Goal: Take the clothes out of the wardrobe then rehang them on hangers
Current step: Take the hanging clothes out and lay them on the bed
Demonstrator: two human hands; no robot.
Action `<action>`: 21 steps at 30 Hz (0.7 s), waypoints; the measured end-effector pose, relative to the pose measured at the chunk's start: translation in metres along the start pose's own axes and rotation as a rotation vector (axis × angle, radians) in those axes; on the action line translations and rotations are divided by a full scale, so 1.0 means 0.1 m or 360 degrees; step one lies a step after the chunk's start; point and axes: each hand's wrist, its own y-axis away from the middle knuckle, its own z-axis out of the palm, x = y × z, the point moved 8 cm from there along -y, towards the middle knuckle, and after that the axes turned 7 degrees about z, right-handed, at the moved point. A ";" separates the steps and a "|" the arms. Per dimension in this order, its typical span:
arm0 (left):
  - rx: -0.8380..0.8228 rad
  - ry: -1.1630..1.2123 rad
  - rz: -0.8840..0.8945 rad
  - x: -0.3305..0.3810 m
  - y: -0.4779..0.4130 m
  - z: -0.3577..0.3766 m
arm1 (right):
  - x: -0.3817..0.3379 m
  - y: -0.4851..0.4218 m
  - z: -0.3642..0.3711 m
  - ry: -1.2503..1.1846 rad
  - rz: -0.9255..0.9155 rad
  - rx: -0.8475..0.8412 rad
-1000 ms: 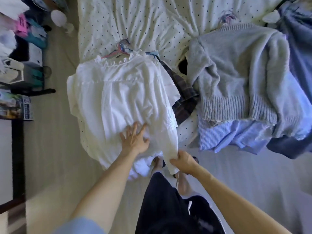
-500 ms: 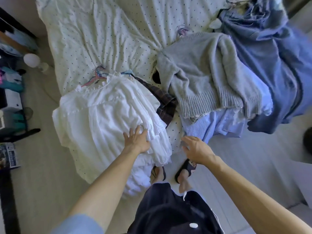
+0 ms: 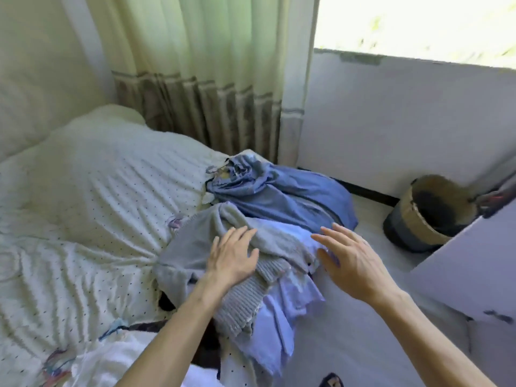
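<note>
A grey knitted sweater lies on the bed's right edge over a pale blue striped shirt. Behind them a darker blue garment is bunched up, a hanger hook showing at its top. My left hand lies flat with straight fingers on the sweater. My right hand hovers open with spread fingers just right of the pile, over the shirt's edge. The white blouse lies at the bottom left, with coloured hangers beside it.
The bed has a white dotted cover. A curtain hangs behind it, under a bright window. A woven basket stands on the floor at right. A white panel juts in from the right.
My view swung up and right, from the white blouse to the grey sweater pile. Both hands left the blouse; the left now rests on the sweater and the right hovers beside it.
</note>
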 end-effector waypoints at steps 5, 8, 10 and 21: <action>0.0121 -0.0115 0.0304 1.00 -0.81 -0.45 | 0.78 -0.14 -0.79 0.0041 0.0237 0.0244; 0.0209 -0.0133 0.0445 1.60 -1.21 -0.60 | 1.28 -0.17 -1.26 -0.0013 0.0357 0.0427; 0.0229 -0.0141 0.0528 2.01 -1.48 -0.64 | 1.63 -0.17 -1.53 -0.0021 0.0434 0.0512; 0.0128 -0.0205 0.1107 4.32 -2.55 -0.25 | 3.39 0.36 -2.51 0.0032 0.1040 0.0795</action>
